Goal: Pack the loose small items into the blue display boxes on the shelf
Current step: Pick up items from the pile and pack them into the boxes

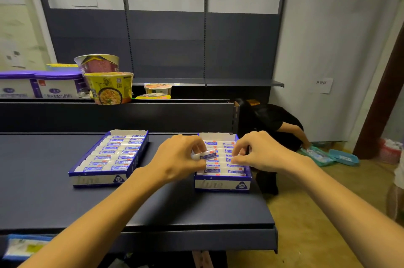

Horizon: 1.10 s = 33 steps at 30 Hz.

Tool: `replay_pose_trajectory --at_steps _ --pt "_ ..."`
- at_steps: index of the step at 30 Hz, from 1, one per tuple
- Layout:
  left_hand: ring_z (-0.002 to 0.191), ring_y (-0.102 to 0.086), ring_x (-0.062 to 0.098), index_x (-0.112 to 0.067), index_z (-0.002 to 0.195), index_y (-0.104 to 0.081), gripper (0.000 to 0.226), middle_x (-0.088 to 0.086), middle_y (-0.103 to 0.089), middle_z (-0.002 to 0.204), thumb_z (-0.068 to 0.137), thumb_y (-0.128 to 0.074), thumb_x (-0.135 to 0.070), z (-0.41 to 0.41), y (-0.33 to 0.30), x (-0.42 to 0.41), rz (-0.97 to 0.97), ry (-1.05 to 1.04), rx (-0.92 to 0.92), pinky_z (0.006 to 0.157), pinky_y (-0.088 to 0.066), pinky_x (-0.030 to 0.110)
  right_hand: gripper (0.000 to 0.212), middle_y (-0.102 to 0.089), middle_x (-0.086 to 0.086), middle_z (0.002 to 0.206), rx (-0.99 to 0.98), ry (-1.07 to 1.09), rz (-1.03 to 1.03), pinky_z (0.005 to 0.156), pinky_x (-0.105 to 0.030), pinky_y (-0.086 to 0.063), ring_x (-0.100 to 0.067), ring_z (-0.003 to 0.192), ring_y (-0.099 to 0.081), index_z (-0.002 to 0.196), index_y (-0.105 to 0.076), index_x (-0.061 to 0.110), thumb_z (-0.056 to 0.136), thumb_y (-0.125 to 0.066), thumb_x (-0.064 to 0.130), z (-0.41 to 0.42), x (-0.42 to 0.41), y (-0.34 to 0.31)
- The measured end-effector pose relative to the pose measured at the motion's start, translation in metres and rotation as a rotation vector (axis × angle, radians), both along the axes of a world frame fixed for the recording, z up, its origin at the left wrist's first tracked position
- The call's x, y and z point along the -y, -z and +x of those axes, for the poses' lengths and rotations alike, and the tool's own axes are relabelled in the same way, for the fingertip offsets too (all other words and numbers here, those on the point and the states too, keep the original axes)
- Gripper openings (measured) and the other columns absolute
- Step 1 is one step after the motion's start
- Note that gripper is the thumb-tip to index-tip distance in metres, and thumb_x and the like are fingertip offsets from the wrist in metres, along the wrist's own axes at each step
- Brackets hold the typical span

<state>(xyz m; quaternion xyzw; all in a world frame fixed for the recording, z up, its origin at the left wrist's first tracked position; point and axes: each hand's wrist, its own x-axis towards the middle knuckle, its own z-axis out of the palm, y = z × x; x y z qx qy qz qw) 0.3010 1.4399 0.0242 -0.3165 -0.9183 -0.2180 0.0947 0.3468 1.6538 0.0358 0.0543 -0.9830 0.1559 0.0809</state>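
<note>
Two boxes: blue display boxes on the dark shelf (65, 202), both w/ a "2B" badge on the front wall.
Left box (96, 181): sits mid-shelf, looks packed full w/ rows of white erasers in blue-printed sleeves. Nobody touching it.
Right box (222, 184): near the shelf's right end, well apart from the left one. Also mostly filled w/ the same erasers, rows lying flat.
Left hand (179, 158): over the right box's left side, fingers curled, pinching one loose eraser (204, 155) btwn thumb and fingertips. Eraser is tilted, held just above the packed rows, not seated in the box.
Right hand (260, 152): over the right half of the same box, fingers bent down w/ tips at the erasers in there. Can't tell if it's actually gripping one or just pressing on them, fingers hide it.
Upper shelf (153, 107): behind, a yellow instant noodle bowl (110, 87) w/ a reddish one (98, 64) stacked behind it, plus white tubs w/ purple lids (41, 84) at far left.
Floor (306, 213): another person (269, 119) in dark clothes crouching right of the shelving, hand at some teal trays (328, 155).
Lower left corner: edge of another blue box (24, 246) under the shelf, kinda blurry.
</note>
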Motion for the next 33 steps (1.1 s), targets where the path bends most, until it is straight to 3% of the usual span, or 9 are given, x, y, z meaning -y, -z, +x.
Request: replay_pose_trajectory --at_steps 4,11,15,21,27,33 --pt "0.102 -0.058 0.011 -0.022 0.113 -0.062 0.033 -0.006 -0.065 0.118 0.084 -0.068 -0.035 0.001 -0.002 -0.007 -0.002 0.06 0.036 0.085 -0.053 0.031 0.022 -0.064 0.006 0.101 -0.086 0.048 -0.036 0.076 -0.026 -0.055 -0.011 0.088 -0.06 0.1 -0.07 0.022 0.085 -0.068 0.038 -0.004 -0.003 0.005" --pt "0.089 -0.054 0.006 -0.023 0.114 -0.064 0.034 -0.007 -0.066 0.118 0.083 -0.068 -0.039 0.002 -0.007 -0.023 -0.053 0.14 0.069 0.065 -0.04 0.012 0.016 -0.063 0.012 0.09 -0.22 0.096 -0.065 0.064 -0.019 -0.049 -0.009 0.08 -0.06 0.096 -0.068 0.024 0.087 -0.067 0.036 -0.012 -0.015 0.006" --pt "0.09 -0.052 0.006 -0.025 0.115 -0.064 0.034 -0.006 -0.064 0.12 0.085 -0.066 -0.041 0.002 -0.004 -0.029 -0.082 0.18 0.083 0.069 -0.042 0.015 0.017 -0.054 0.019 0.08 -0.235 0.108 -0.093 0.065 -0.019 -0.05 -0.009 0.083 -0.06 0.095 -0.068 0.024 0.086 -0.067 0.038 -0.019 -0.022 0.008" --pt "0.096 -0.056 0.008 -0.023 0.113 -0.065 0.033 -0.005 -0.065 0.119 0.084 -0.066 -0.041 0.0 -0.005 -0.037 -0.092 0.252 0.186 0.079 -0.053 0.025 0.015 -0.066 0.01 0.086 -0.211 0.11 -0.113 0.07 -0.024 -0.055 -0.007 0.083 -0.063 0.096 -0.067 0.023 0.088 -0.066 0.036 -0.02 -0.028 0.009" --pt "0.101 -0.062 0.014 -0.02 0.111 -0.067 0.033 -0.002 -0.068 0.116 0.084 -0.068 -0.038 -0.002 -0.009 -0.042 -0.074 0.281 0.283 0.084 -0.055 0.028 0.015 -0.065 0.012 0.085 -0.208 0.11 -0.125 0.069 -0.022 -0.054 -0.006 0.081 -0.062 0.096 -0.067 0.023 0.088 -0.065 0.036 -0.021 -0.031 0.013" --pt "0.102 -0.059 0.012 -0.018 0.117 -0.066 0.032 0.001 -0.065 0.122 0.087 -0.066 -0.03 -0.004 -0.015 -0.047 -0.163 0.297 0.326 0.076 -0.049 0.018 0.014 -0.064 0.013 0.084 -0.199 0.11 -0.137 0.072 -0.024 -0.056 -0.005 0.082 -0.062 0.094 -0.066 0.025 0.087 -0.065 0.037 -0.021 -0.034 0.014"
